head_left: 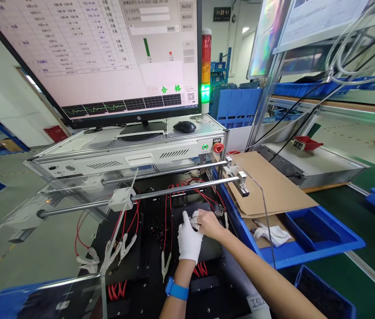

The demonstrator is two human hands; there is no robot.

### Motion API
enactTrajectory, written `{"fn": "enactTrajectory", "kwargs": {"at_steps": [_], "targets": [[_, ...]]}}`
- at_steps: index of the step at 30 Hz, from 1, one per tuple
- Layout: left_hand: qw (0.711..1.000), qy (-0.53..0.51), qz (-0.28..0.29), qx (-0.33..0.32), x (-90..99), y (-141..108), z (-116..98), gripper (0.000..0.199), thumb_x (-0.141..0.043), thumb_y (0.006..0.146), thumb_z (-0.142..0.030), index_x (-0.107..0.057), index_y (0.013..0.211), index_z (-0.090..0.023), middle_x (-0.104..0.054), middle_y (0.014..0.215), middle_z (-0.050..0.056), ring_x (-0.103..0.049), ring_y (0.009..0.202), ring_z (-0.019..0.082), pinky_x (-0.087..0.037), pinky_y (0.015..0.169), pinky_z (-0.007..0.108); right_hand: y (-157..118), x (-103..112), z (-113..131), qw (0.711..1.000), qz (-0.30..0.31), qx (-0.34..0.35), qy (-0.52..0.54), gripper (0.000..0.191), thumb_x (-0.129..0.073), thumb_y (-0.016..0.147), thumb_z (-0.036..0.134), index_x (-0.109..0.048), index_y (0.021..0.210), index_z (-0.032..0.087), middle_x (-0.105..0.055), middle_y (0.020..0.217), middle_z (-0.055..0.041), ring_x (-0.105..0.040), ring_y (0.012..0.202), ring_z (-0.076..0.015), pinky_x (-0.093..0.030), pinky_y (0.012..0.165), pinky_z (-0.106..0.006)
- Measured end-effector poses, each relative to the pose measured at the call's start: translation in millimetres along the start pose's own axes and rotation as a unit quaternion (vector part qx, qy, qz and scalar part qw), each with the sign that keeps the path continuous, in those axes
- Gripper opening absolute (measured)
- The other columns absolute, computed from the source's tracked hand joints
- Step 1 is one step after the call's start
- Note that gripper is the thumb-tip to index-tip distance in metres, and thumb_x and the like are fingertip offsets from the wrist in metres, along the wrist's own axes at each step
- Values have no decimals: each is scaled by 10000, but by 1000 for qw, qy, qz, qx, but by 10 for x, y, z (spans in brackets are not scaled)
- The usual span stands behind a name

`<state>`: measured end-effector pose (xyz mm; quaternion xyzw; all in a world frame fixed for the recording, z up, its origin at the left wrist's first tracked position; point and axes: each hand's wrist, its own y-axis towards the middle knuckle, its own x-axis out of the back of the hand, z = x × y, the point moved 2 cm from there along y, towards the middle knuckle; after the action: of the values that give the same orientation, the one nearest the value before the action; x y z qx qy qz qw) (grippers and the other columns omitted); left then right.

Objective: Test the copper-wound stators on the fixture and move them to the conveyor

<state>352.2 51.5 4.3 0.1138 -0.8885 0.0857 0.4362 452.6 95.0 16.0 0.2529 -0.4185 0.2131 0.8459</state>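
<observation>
My left hand (190, 239), in a white glove with a blue band at the wrist, is over a black plate (212, 250) in the test fixture. My right hand (210, 223) is bare apart from white covers on some fingertips. Its curled fingers meet the left hand's fingers above the plate. Both hands look closed in a pinch, but whatever is between the fingers is hidden. Near the left hand lies a white clip (165, 265) on red wires (165, 221). More white clips (121, 248) with red leads hang to the left.
Two metal rods (180, 188) cross above the fixture, with a clear plastic cover (268, 221) at its right. Behind stand a monitor (107, 57), a mouse (184, 127) and a red stop button (218, 147). On the right are cardboard (260, 181) and a blue tray (346, 243).
</observation>
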Motion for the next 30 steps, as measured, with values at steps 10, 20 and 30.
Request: {"fn": "enactTrajectory", "kwargs": {"at_steps": [10,20,30], "targets": [[953,-254,-33,-165,195,-35,528,444,-369,793,-110,-508,1192,-246,-524,1238,41,-476,1152,175,-390,999,377,-64,28,-441,936,-216,-255,114,456,-563,750,249,-490,1196,190,-593,903,-31,-553,848,-163,-417,786,-272],[949,21,-71,-305,192,-99,258,208,-584,749,-205,-678,900,-314,-581,1069,23,-464,1069,237,-396,936,408,-96,13,-1015,892,-142,-429,-28,495,-489,727,129,-438,1217,79,-580,1051,-164,-562,978,-238,-414,796,-300],[970,-124,-52,-201,185,-81,127,126,-544,731,-145,-650,753,-209,-607,944,43,-536,951,200,-434,875,371,-541,58,-163,929,-30,-345,-134,623,-520,731,296,-349,1302,119,-567,1055,-135,-546,988,-270,-389,772,-331]]}}
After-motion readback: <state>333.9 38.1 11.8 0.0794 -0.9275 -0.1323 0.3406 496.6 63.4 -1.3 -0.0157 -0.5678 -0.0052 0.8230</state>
